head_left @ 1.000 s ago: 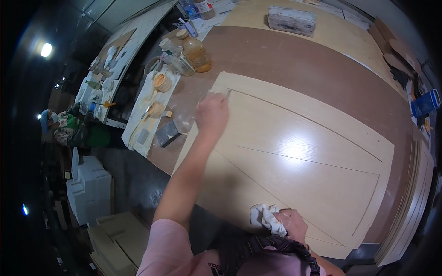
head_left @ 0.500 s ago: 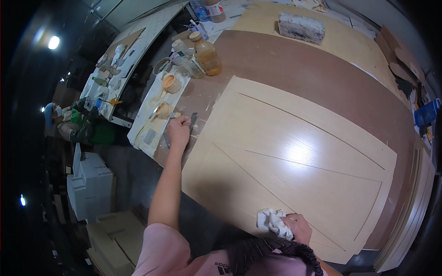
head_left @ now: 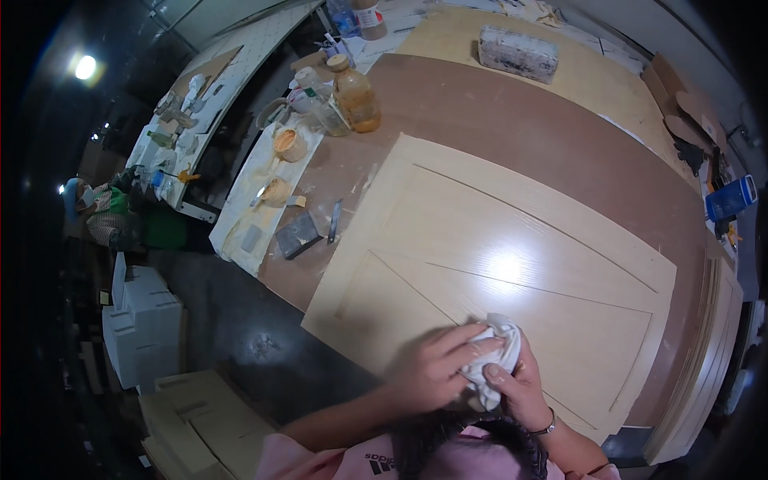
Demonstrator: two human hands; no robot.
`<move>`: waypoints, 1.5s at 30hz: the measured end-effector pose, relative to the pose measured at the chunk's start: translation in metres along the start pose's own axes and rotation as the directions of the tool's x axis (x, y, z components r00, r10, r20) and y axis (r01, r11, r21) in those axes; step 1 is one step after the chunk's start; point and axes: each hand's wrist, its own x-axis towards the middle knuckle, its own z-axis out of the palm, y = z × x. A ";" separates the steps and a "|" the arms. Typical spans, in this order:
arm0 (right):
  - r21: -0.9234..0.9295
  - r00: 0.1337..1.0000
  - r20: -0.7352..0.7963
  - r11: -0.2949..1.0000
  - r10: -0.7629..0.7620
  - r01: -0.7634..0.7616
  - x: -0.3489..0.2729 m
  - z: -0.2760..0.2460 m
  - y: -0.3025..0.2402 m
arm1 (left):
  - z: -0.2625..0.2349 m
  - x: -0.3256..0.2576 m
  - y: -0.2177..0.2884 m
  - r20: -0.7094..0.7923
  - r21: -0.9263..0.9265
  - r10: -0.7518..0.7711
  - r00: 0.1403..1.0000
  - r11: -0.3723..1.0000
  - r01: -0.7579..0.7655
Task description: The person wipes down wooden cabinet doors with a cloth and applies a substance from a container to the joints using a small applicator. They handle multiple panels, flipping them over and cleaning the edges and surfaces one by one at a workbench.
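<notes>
1. Your fingers [head_left: 458,338] grasp a crumpled white cloth [head_left: 507,336] between your left hand [head_left: 436,370] and right hand [head_left: 524,396].
2. Below your fingers lies a pale wooden panel [head_left: 528,224].
3. Ahead and left of your fingers, off the panel's edge, lie a dark block [head_left: 299,234] and a thin dark tool [head_left: 334,222].
4. Farther out that way, an amber-tinted bottle [head_left: 356,98] stands well apart from your fingers.

The panel [head_left: 480,232] lies on the table [head_left: 480,104], a block [head_left: 298,237] to its left, two tubs [head_left: 289,146] behind that, two bottles [head_left: 357,102] farther back.
</notes>
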 end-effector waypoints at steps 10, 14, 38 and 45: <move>-0.928 0.595 -0.325 0.369 -0.735 -0.051 0.020 -0.181 -0.061 | -0.049 0.066 -0.131 -0.461 0.551 0.010 0.887 0.787 0.278; -0.890 0.410 -0.396 0.233 -0.822 -0.392 -0.067 -0.333 -0.055 | -0.030 0.094 -0.051 -0.066 0.019 -0.082 0.994 0.996 0.084; -0.810 0.330 -0.470 0.251 -0.818 -0.530 -0.062 -0.274 -0.030 | 0.184 0.122 0.052 0.515 -0.290 0.493 0.701 0.870 -0.399; -0.807 0.353 -0.483 0.251 -0.802 -0.534 -0.061 -0.262 -0.035 | 0.182 0.149 0.004 0.326 0.029 0.417 0.848 0.892 -0.450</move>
